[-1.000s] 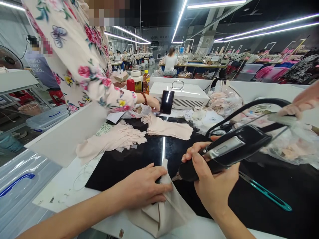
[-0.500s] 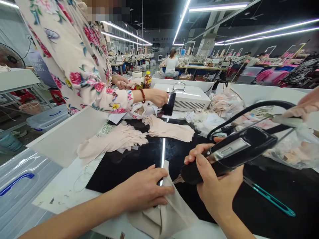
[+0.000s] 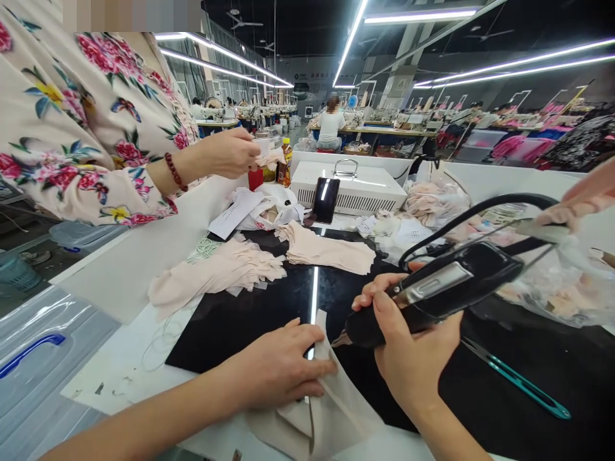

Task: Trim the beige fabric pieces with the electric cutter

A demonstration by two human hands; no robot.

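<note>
My left hand (image 3: 286,362) lies, fingers parted, on beige fabric (image 3: 341,406); at its 3 o'clock, my right hand (image 3: 416,358) grips a black handheld tool (image 3: 439,288) with a pointed tip.

Bright tube lights (image 3: 420,16) (several), dark ceiling (image 3: 307,32)

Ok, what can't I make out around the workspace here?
Head view:
Beige cloth under the left hand: hidden by that hand.
Grip of black tool: partly hidden by the right hand.
Another hand, upper right: cut off by right edge.
Print on white sheet: too small.
</note>
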